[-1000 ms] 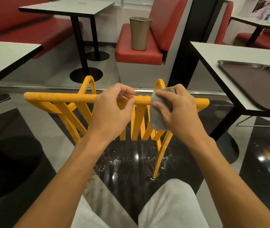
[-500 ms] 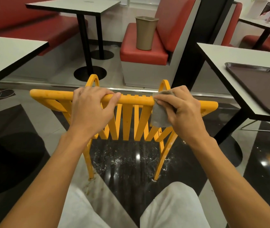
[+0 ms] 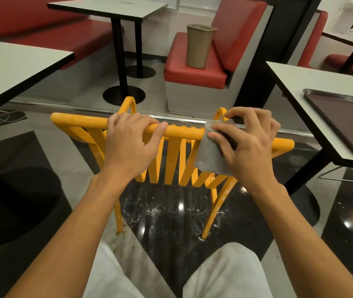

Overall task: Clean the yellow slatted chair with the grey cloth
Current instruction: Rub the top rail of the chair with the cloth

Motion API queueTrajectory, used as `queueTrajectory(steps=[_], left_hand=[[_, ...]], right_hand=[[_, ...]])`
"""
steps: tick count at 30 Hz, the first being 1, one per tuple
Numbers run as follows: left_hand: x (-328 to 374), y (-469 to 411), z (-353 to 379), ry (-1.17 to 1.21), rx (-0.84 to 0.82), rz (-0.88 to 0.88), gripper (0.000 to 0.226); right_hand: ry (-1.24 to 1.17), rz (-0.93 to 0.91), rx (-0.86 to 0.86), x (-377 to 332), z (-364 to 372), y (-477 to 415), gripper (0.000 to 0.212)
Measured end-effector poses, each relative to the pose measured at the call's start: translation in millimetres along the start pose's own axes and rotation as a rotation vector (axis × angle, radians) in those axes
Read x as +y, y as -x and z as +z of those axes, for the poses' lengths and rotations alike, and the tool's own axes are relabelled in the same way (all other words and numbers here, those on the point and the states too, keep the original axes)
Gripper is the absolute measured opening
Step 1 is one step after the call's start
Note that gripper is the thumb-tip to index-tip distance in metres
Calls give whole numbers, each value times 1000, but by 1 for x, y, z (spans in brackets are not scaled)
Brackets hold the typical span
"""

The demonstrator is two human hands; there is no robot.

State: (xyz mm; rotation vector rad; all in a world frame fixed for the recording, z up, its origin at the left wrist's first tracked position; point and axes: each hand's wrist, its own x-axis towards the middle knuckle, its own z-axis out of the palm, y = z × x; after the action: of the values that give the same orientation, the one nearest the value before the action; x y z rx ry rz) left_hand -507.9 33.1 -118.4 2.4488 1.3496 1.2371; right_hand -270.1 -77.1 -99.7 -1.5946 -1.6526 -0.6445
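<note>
Right hand holds the grey cloth draped over the top rail of the yellow slatted chair, fingers curled round both. That likely lets one stroke wipe top and front together. At nine o'clock of it the left hand grips the bare rail, probably to steady it. The chair stands centre-view on a glossy dark floor — tan bin on a red bench at twelve o'clock, brown tray at three.
</note>
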Motion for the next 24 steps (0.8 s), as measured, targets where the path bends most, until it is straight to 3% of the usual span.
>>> queueTrajectory(steps=[5, 12, 17, 24], left_hand=[[0, 0, 0, -3, 3, -2, 46], [1, 0, 0, 2, -9, -3, 47], [-1, 0, 0, 2, -2, 10, 47], [-1, 1, -1, 10, 4, 14, 45]], right_hand=[[55, -83, -90, -5, 1, 11, 42], [-208, -25, -135, 1, -1, -2, 21], [-271, -66, -187, -14, 6, -5, 26], [-331, -34, -109, -2, 6, 0, 19]])
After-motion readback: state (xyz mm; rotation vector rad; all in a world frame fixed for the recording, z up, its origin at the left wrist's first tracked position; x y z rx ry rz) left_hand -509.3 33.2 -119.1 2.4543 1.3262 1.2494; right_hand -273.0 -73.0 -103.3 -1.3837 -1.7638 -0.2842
